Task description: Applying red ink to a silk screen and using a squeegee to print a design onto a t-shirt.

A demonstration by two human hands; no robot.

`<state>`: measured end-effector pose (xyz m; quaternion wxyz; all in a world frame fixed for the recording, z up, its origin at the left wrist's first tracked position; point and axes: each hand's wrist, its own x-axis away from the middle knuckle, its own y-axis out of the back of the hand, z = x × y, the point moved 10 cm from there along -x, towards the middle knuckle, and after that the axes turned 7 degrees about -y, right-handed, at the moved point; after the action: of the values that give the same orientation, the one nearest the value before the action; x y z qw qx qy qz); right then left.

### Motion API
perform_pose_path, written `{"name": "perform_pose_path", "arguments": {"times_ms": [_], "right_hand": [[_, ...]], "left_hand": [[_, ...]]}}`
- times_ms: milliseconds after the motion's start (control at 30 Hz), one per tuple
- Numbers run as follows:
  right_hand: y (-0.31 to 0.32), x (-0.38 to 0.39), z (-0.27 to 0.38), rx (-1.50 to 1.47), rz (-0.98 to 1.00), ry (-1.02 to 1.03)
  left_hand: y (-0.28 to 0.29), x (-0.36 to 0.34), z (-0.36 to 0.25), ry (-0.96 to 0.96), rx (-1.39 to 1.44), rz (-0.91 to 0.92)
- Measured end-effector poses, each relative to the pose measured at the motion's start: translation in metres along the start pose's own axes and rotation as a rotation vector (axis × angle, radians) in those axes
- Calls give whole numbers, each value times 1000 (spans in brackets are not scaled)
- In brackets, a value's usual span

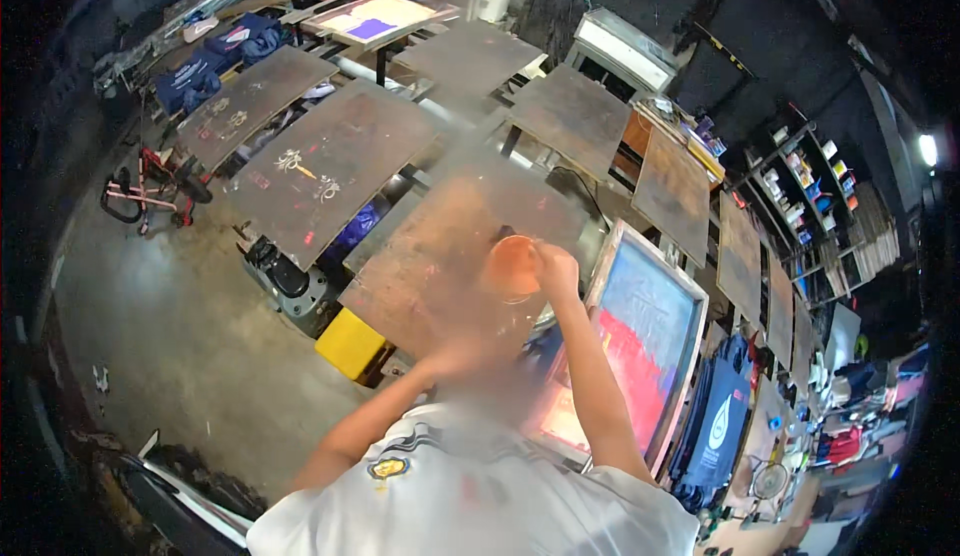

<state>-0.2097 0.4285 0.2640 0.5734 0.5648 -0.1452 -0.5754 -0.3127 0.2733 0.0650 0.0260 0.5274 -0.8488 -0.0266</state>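
Note:
My right hand [557, 270] is closed on the side of an orange cup-like container [512, 264], held over the brown-grey board [400, 286] in front of me. A dark bit shows at the container's far rim; its contents cannot be made out. My left hand [455, 358] is by the board's near edge, close to my shirt. Its fingers are lost in a blurred smear. Just right of my right forearm leans a framed printing screen [648, 321], blue-grey at its far part, with pink-red ink across the nearer part.
More flat boards [330, 166] stand in rows ahead and to the right. A yellow box [350, 344] sits under the near board's left corner. Dark blue printed bags [718, 421] hang at the right. Another screen [380, 18] lies at the back, and shelves [805, 181] hold containers.

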Motion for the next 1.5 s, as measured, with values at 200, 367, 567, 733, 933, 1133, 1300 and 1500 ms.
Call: {"name": "perform_pose_path", "arguments": {"times_ms": [200, 367, 567, 733, 933, 1133, 1300, 1500], "right_hand": [[-12, -22, -26, 155, -57, -99], [-22, -21, -37, 257, -18, -176], [-3, -14, -50, 154, -31, -325], [34, 37, -109, 26, 25, -571], [20, 201, -212, 504, 261, -517], [28, 273, -227, 393, 448, -822], [58, 288, -258, 373, 407, -750], [148, 306, -280, 140, 281, -603]], "left_hand": [[-1, -10, 12, 81, 187, 28], [-13, -16, 17, 83, 161, 70], [-17, -26, 15, 89, 63, 81], [-52, -45, 10, 88, -37, 131], [-140, -73, 4, 82, -103, 253], [-223, -78, -48, 145, -326, 266], [-278, -82, -23, 89, -303, 105], [-328, -64, -51, 391, -244, -38]]}}
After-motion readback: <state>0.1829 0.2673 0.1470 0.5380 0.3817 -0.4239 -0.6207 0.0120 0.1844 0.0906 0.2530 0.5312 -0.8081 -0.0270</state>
